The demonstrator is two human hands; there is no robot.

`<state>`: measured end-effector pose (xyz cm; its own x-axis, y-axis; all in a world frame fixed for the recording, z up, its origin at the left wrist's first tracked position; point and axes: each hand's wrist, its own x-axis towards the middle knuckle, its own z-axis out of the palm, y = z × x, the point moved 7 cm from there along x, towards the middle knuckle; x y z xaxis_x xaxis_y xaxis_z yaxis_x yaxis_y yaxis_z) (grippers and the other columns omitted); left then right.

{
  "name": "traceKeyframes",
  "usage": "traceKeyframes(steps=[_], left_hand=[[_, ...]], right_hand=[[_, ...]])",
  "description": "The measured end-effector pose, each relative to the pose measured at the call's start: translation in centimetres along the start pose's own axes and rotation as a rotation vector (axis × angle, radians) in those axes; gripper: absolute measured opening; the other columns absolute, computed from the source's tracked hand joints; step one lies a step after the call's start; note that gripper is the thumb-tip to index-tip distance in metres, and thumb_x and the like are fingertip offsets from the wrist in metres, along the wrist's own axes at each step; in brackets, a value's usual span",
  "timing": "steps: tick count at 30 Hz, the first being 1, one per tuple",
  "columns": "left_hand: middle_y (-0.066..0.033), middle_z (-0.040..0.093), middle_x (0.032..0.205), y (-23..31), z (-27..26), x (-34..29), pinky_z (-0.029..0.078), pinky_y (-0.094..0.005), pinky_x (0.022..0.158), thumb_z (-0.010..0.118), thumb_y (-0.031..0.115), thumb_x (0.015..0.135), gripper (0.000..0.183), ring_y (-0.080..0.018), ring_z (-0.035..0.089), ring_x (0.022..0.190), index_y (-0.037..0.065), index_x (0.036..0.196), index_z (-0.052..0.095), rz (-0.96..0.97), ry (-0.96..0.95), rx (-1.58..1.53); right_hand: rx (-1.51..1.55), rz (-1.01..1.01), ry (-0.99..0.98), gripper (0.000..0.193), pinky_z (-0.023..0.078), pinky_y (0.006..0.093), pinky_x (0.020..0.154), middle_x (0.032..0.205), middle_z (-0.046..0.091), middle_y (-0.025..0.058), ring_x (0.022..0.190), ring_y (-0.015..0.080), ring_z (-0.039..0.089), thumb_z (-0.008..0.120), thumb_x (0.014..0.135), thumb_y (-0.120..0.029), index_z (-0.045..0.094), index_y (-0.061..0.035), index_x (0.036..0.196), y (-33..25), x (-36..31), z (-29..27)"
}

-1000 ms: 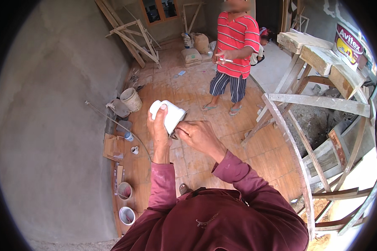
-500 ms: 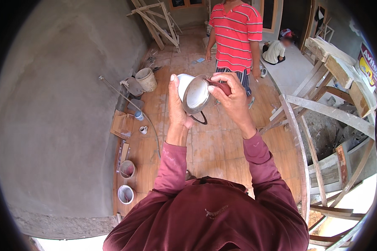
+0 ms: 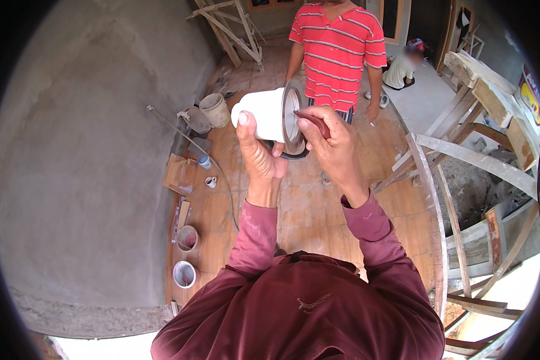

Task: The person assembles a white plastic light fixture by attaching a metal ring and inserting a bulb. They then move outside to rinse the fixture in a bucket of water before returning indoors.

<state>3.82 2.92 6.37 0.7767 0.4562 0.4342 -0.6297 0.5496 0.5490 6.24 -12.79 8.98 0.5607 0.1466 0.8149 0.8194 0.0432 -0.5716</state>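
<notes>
My left hand (image 3: 259,161) grips a white cylindrical piece (image 3: 259,113) from below, its thumb up along the near end. At the cylinder's right end sits a wide, dull metal ring (image 3: 293,144) with a pale inside face. Below the ring shows a dark curved band (image 3: 294,157), partly hidden by fingers. Fingers of my right hand (image 3: 335,141) are closed on a dark red, tapered tool (image 3: 315,122); its narrow end reaches the pale face within the ring. I cannot make out the tool's kind.
A person in a red striped shirt (image 3: 337,54) stands just beyond my hands; another person (image 3: 399,73) sits farther back. Along the left wall are buckets (image 3: 213,111), a hose (image 3: 227,198) and a white cup (image 3: 210,182). Wooden framing (image 3: 438,228) stands on my right.
The white cylinder has turned more side-on, its ring end now facing right. My right hand has shifted slightly, bringing the red tool's narrow end to the pale face.
</notes>
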Motion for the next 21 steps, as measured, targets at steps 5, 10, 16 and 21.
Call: traceKeyframes(steps=[5, 10, 16, 21], left_hand=[[-0.0023, 0.07, 0.096, -0.1, 1.1, -0.2, 0.03, -0.0177, 0.035, 0.064, 0.052, 0.098, 0.044, -0.0046, 0.062, 0.065, 0.011, 0.115, 0.06, -0.09, 0.103, 0.157], [-0.0033, 0.067, 0.094, -0.8, 0.0, -0.4, 0.029, -0.0185, 0.035, 0.065, 0.048, 0.098, 0.04, -0.0055, 0.059, 0.062, 0.01, 0.111, 0.058, -0.093, 0.147, 0.159], [-0.0006, 0.071, 0.103, -1.5, 0.3, -0.3, 0.029, -0.017, 0.036, 0.062, 0.055, 0.1, 0.049, -0.0038, 0.064, 0.072, 0.013, 0.124, 0.062, -0.172, 0.078, 0.171], [-0.0031, 0.067, 0.101, -1.2, -0.1, -0.8, 0.027, -0.016, 0.037, 0.071, 0.056, 0.094, 0.055, -0.0027, 0.055, 0.063, 0.01, 0.12, 0.058, -0.273, -0.039, 0.226]], right_hand=[[-0.536, -0.225, -0.093, 0.016, 0.053, 0.0349, 0.057, 0.089, 0.072, 0.0117, 0.068, 0.0273, 0.072, 0.078, 0.091, -0.012, 0.067, -0.0041, 0.1, -1.3, 1.3, -0.8], [-0.428, 0.025, -0.058, 0.018, 0.055, 0.0398, 0.058, 0.087, 0.073, 0.0146, 0.07, 0.0315, 0.074, 0.077, 0.091, -0.014, 0.064, -0.0034, 0.098, 0.3, 2.4, -1.0], [-0.334, -0.066, 0.016, 0.027, 0.057, 0.0379, 0.067, 0.091, 0.075, 0.0178, 0.079, 0.0302, 0.076, 0.076, 0.092, -0.014, 0.068, 0.0013, 0.113, 0.9, 2.4, -1.3], [0.099, 0.203, -0.053, 0.027, 0.057, 0.0316, 0.073, 0.096, 0.076, 0.0156, 0.084, 0.0199, 0.076, 0.075, 0.094, -0.016, 0.072, 0.0039, 0.112, 4.5, 2.8, -2.5]])
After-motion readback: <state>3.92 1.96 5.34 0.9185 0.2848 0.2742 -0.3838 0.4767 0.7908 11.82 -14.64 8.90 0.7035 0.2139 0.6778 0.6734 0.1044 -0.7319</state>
